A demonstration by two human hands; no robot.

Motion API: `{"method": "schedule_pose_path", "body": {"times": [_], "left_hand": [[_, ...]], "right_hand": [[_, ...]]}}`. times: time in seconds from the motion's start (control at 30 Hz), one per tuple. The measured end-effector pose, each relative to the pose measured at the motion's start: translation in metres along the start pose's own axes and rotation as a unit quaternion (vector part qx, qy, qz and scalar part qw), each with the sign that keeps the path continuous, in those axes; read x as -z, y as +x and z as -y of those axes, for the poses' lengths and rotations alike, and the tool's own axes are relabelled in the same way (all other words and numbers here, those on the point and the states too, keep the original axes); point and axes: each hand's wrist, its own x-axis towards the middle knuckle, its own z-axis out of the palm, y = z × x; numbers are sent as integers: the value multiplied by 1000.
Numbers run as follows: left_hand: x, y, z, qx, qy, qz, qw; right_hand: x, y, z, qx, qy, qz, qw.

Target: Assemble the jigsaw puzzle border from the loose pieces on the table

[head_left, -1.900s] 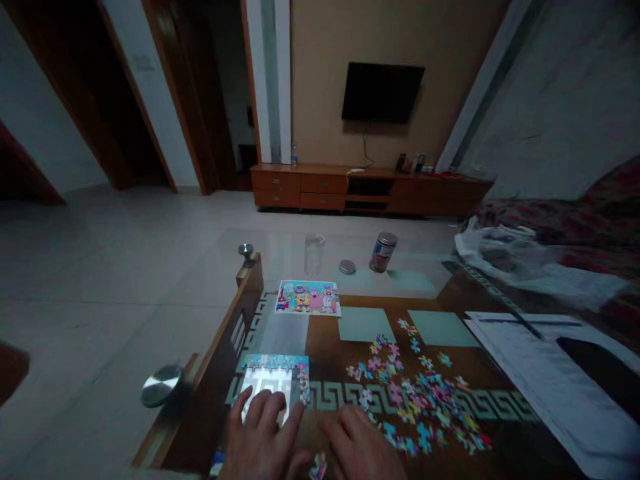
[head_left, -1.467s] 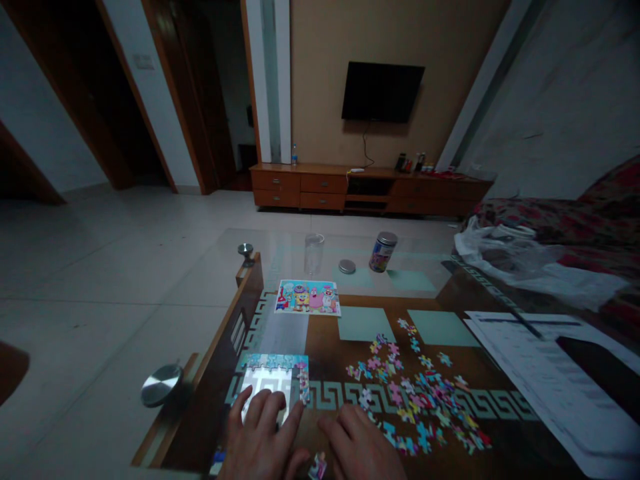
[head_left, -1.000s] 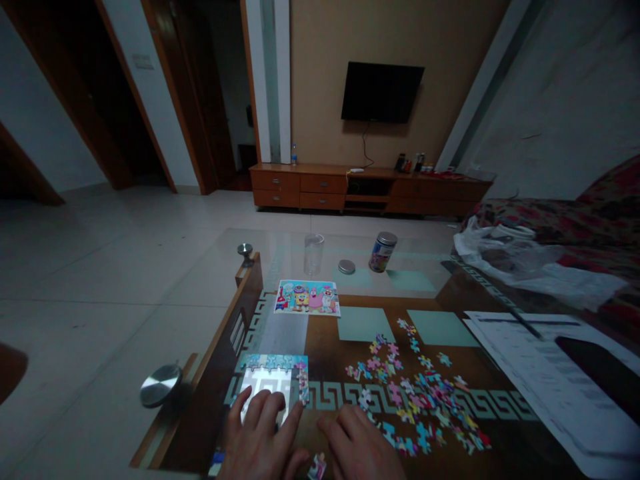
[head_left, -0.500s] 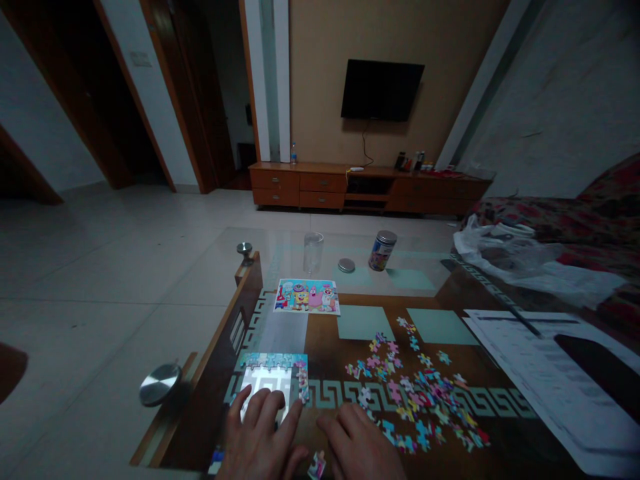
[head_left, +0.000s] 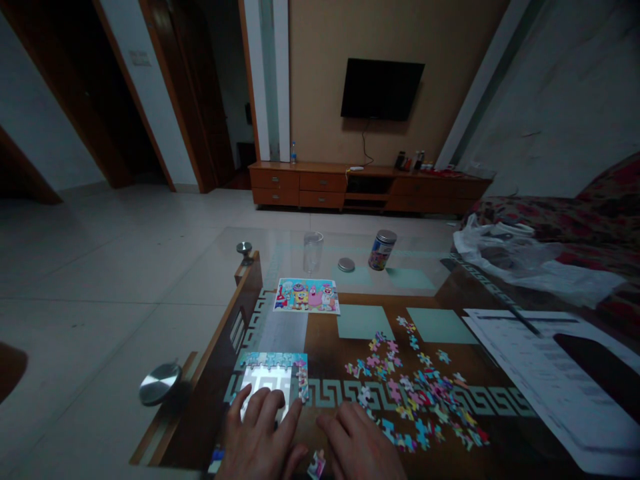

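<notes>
My left hand [head_left: 263, 433] is open, its fingers spread over the lower part of a partly assembled jigsaw puzzle [head_left: 279, 360]. Its index fingertip is at the bottom of the puzzle's right-hand column. Beside it, my right hand [head_left: 357, 440] is closed, fingers bent and close together; whatever they hold, if anything, is hidden. A loose puzzle piece [head_left: 317, 465] lies between the two hands. Joined pieces form a strip along the top and right of the puzzle, around a bright, shiny area. Many loose jigsaw pieces [head_left: 425, 393] are scattered right of my right hand.
A cartoon picture card [head_left: 307, 297] lies beyond the puzzle on the glass table. Farther back stand a clear glass [head_left: 313, 252], a round lid [head_left: 346, 265] and a printed tin [head_left: 383, 251]. At right are paper sheets [head_left: 520, 347], a dark phone-like object [head_left: 600, 373] and a plastic bag [head_left: 530, 260].
</notes>
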Motion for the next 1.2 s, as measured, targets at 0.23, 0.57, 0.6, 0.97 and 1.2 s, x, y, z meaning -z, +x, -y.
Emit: {"method": "schedule_pose_path", "body": {"times": [0.23,0.57,0.6,0.97,1.2], "left_hand": [[0,2,-1,5,-6,-15,1000],[-1,1,-2,8,-12,-18,1000],[-1,1,-1,10,-13,-17,1000],[0,2,-2,11,-15,-14,1000],[1,2,-1,0,-1,-6,1000]], "right_hand": [[0,-1,1,0,-7,-6,1000],[4,2,2,4,3,-20,1000],[4,2,2,4,3,-20,1000],[2,0,2,-7,11,-7,1000],[6,2,4,-6,12,-8,1000]]}}
